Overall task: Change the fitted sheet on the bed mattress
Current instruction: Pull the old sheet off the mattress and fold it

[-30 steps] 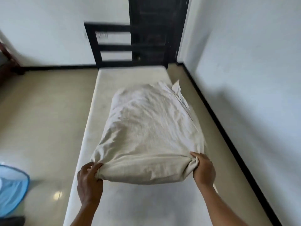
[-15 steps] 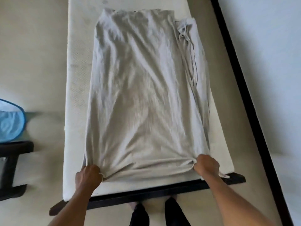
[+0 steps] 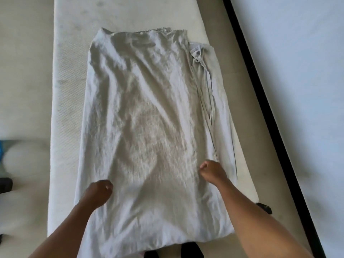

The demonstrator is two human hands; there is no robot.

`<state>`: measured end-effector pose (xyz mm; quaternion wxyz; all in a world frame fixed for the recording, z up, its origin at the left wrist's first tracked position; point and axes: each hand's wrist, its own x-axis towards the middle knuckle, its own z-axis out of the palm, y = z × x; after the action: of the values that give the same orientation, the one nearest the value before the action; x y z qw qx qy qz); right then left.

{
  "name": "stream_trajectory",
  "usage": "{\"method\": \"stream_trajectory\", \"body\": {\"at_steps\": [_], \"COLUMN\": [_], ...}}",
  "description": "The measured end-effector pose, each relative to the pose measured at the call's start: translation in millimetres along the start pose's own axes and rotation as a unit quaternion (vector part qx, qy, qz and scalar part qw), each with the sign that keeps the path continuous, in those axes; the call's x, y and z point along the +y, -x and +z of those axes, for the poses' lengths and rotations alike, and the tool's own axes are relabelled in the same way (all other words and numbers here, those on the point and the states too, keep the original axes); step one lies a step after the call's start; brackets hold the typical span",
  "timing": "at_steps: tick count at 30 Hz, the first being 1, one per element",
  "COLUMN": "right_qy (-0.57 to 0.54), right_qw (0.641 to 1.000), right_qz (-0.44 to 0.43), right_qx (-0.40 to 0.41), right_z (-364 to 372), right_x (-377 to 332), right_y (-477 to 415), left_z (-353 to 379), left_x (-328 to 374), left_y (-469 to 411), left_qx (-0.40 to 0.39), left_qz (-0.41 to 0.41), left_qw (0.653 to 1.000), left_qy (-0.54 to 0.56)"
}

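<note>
A pale grey fitted sheet (image 3: 149,118) lies in a long, wrinkled strip along the bare white mattress (image 3: 68,90). Its near end drapes over the foot of the mattress, and a bunched hem runs down its right side. My left hand (image 3: 99,192) is over the sheet's near left part with its fingers curled in. My right hand (image 3: 212,172) is over the near right part, also in a loose fist. Neither hand visibly has fabric in it. Both forearms reach in from the bottom of the view.
A white wall (image 3: 297,71) with a black skirting strip (image 3: 260,90) runs close along the right. A black bed-frame corner (image 3: 265,207) shows beside the mattress foot. Beige floor (image 3: 24,71) lies left, with a sliver of blue (image 3: 1,148) and a dark object (image 3: 5,185) at the edge.
Both hands have let go of the sheet's near edge and moved forward over the fabric. The sheet has slid toward me, so its end now hangs over the mattress foot.
</note>
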<state>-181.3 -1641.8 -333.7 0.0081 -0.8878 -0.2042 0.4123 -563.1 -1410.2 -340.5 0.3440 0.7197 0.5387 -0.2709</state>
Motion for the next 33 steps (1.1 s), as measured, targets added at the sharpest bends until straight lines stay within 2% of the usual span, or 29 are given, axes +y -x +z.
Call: {"method": "stream_trajectory", "body": {"at_steps": [3, 6, 8, 9, 11, 12, 13, 15, 18, 21, 24, 27, 29, 31, 33], "right_qy": [-0.081, -0.144, -0.112, -0.090, -0.059, -0.052, -0.044, -0.040, -0.060, -0.090, -0.117, -0.129, -0.134, -0.176, -0.201], "right_qw": [0.990, 0.983, 0.989, 0.991, 0.982, 0.974, 0.969, 0.972, 0.986, 0.992, 0.991, 0.990, 0.990, 0.983, 0.976], "right_qz": [0.001, 0.069, 0.077, 0.074, 0.103, 0.129, 0.151, 0.169, 0.131, 0.072, 0.068, 0.055, 0.043, 0.018, -0.014], "right_qx": [0.114, 0.089, 0.056, 0.069, 0.144, 0.180, 0.191, 0.160, 0.084, 0.046, 0.007, 0.001, 0.008, 0.051, 0.079], "right_z": [-29.9, -40.8, -41.8, -42.2, -45.2, -47.1, -51.7, -57.4, -71.5, -100.0, -118.2, -128.6, -130.6, -125.6, -112.4], "right_x": [-19.7, -25.7, -20.7, -14.7, 0.1, 6.7, 12.6, 25.0, 39.9, 46.3, 51.1, 52.1, 50.1, 50.0, 48.9], "right_y": [-56.6, -107.2, -117.7, -117.2, -111.8, -108.2, -102.6, -92.8, -72.2, -36.0, -14.9, -29.4, -61.7, -110.0, -153.0], "left_z": [-23.0, -23.5, -0.9, 13.0, 35.7, 45.1, 50.6, 55.4, 53.0, 41.4, 37.7, 59.4, 98.6, 151.5, 200.9], "left_x": [52.1, 109.2, 131.3, 139.2, 150.9, 154.2, 158.6, 169.5, 193.0, 230.0, 270.8, 315.5, 345.5, 373.5, 392.9], "left_y": [-38.7, -61.2, -71.6, -72.7, -66.2, -60.0, -51.9, -33.2, -7.7, 22.0, 50.7, 64.5, 55.7, 38.1, 25.2], "left_qx": [0.057, 0.012, -0.061, -0.088, -0.102, -0.102, -0.108, -0.119, -0.114, -0.117, -0.124, -0.099, -0.063, -0.029, -0.018], "left_qz": [0.073, 0.142, 0.137, 0.136, 0.142, 0.151, 0.153, 0.157, 0.160, 0.172, 0.174, 0.173, 0.158, 0.146, 0.096], "left_qw": [0.996, 0.989, 0.988, 0.983, 0.970, 0.968, 0.969, 0.969, 0.968, 0.967, 0.967, 0.976, 0.984, 0.989, 0.995], "left_qy": [-0.003, -0.026, -0.041, -0.089, -0.170, -0.171, -0.163, -0.149, -0.156, -0.149, -0.138, -0.093, -0.047, -0.005, -0.012]}}
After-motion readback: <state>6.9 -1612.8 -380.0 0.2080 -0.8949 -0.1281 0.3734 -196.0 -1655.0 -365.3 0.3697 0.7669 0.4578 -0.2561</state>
